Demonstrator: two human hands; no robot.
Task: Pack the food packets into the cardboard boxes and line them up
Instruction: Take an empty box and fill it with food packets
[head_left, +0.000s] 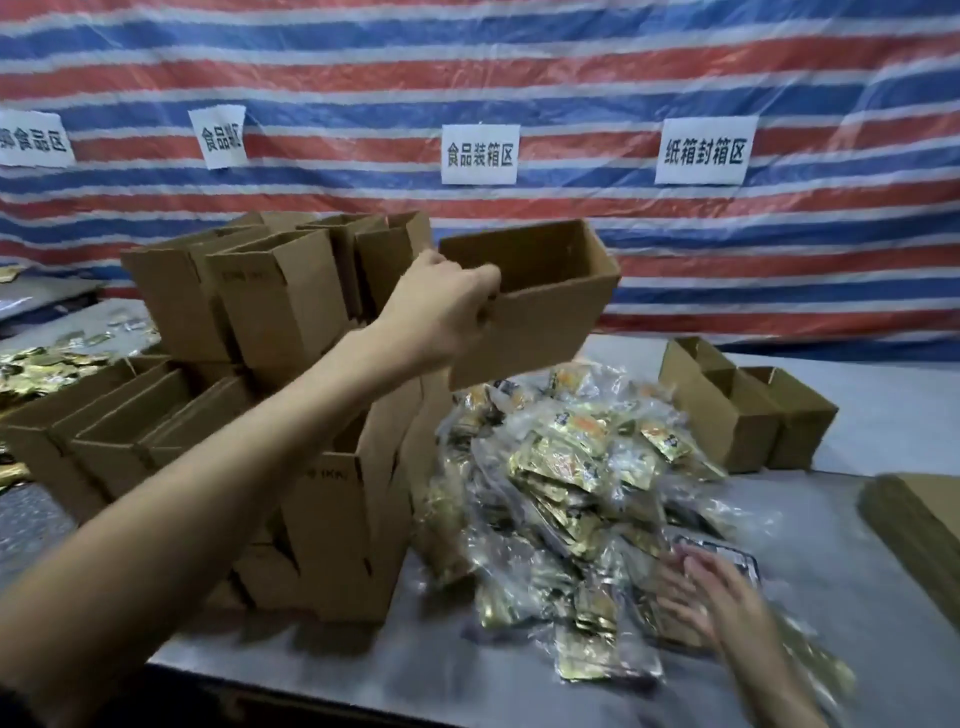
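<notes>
Held in the air above the far edge of the heap of food packets (561, 493): one cardboard box (540, 306), mouth upward, nothing visible inside, long axis running left to right, slightly tilted. Gripped at its left rim by the left hand (441, 312), fingers curled over the edge, arm stretched up from lower left. Lower right, blurred: right hand (711, 597), fingers spread flat on the packets. To the left, stacked open boxes (270, 306); to the right, two open boxes (737, 415) on the grey table (883, 395).
</notes>
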